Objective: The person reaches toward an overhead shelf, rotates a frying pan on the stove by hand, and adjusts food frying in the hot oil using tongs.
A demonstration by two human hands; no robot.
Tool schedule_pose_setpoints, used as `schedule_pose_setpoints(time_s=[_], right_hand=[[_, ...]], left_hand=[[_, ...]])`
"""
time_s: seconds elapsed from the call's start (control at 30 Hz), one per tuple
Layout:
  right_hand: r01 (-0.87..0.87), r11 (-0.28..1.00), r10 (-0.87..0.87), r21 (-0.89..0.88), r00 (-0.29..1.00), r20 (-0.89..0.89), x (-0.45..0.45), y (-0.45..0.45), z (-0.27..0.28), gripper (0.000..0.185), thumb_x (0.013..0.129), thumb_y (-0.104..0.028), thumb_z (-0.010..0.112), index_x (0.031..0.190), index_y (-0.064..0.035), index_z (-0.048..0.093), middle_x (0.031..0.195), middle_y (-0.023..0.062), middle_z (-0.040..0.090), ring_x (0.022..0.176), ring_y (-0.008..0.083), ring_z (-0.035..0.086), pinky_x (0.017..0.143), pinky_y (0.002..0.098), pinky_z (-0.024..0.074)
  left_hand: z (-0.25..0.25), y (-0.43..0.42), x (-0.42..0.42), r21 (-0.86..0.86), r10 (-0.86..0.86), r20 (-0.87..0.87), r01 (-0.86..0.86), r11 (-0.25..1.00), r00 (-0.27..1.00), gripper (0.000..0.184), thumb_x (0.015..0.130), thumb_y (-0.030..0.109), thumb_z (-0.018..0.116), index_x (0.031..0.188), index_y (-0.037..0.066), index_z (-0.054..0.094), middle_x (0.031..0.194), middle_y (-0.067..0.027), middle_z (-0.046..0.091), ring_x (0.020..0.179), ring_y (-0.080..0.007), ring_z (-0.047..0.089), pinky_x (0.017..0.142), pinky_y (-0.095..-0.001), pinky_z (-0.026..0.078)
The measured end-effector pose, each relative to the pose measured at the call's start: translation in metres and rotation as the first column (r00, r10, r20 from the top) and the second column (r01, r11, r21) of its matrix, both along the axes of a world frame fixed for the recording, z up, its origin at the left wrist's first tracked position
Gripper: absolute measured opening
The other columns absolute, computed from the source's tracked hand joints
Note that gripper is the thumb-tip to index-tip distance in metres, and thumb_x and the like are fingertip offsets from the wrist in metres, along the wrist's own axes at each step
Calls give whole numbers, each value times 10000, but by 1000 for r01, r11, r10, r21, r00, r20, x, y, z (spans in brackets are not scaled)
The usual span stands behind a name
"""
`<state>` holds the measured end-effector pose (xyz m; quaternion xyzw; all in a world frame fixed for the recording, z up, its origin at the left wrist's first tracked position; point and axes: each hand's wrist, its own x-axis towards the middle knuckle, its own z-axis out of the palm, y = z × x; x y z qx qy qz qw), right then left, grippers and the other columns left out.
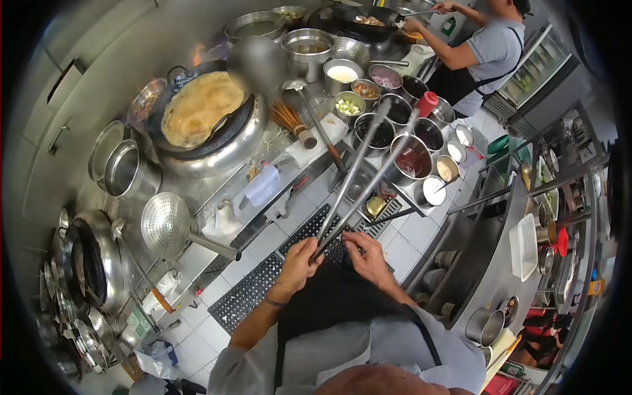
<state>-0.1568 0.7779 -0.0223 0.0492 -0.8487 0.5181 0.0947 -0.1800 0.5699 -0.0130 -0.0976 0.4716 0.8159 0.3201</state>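
Note:
My left hand (299, 268) is closed around the near end of long metal tongs (347, 182). The two arms of the tongs stand apart and point up and away, over the row of sauce pots. Beside the tongs' near end, in front of my black apron, my right hand (368, 257) has its fingers curled in, apart from the left; whether anything is pinched there is hidden. Farther off to the left, a big wok (156, 125) holds foaming yellowish liquid (204, 108), with flame showing behind its rim.
A perforated strainer (166, 224), a bamboo brush (289, 122) and a ladle (309, 108) lie along the stove edge. Several pots of sauce, one red-brown (413, 158), stand ahead right. A co-worker (484, 56) handles another wok (368, 21). A white basket (524, 247) sits on the right counter.

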Motion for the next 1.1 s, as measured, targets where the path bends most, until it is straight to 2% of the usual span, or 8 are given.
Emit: schedule_pose_setpoints(time_s=[0.13,0.23,0.27,0.5,0.77,0.9,0.93,1.1], right_hand=[[-193,975,204,-115,974,100,-7,4,-18,235,940,-59,650,1166,-10,685,996,142,706,859,252,712,580,313,541],[-343,939,343,10,936,-77,-16,12,-32,236,947,-67,639,1172,-7,678,974,147,695,820,276,700,641,342,546],[-439,898,439,-10,898,26,-17,17,-18,229,954,-63,623,1169,-6,675,940,159,678,778,297,677,683,367,539],[-539,841,537,-50,842,-53,-25,57,-25,210,946,-47,623,1140,14,675,925,170,679,782,298,675,686,367,541],[-668,704,688,-243,726,-4,-35,72,-25,221,980,-119,603,1141,14,677,977,174,699,852,309,697,757,375,554],[-730,631,747,-262,663,-51,-46,65,-13,246,986,-136,606,1171,12,670,1002,175,705,867,299,704,775,373,556],[-736,619,754,-276,655,-56,-48,63,-10,267,997,-141,602,1208,11,660,1031,163,714,900,258,709,787,349,558],[-675,595,766,-436,640,55,-58,50,1,358,1010,-153,601,1329,9,584,1054,147,715,960,201,697,834,329,553]], left_hand=[[-8,11,12,-45,138,47,-136,990,989,301,1083,370,449,951,110,524,621,28,444,417,-39,312,361,-211,200],[-16,17,31,-21,255,112,-255,967,960,307,1090,371,423,937,122,518,593,32,414,395,-55,299,356,-226,199],[-16,19,38,-68,288,112,-282,957,951,309,1095,369,404,926,133,509,574,31,402,380,-67,295,350,-236,203],[-10,60,68,-89,507,87,-500,861,857,319,1090,373,427,915,120,510,569,29,394,382,-69,298,342,-238,204],[13,103,104,-207,544,65,-522,827,836,313,1071,374,482,926,100,523,578,35,377,389,-64,282,362,-234,205],[10,104,108,-206,538,28,-522,828,842,178,995,207,655,927,112,520,592,52,391,384,-54,294,358,-237,210],[18,107,102,-243,556,40,-531,811,830,185,942,101,703,938,112,519,596,59,399,384,-49,317,354,-240,219],[10,90,72,-220,528,-35,-522,824,848,171,922,13,661,972,104,525,599,60,411,383,-48,329,350,-238,226]])
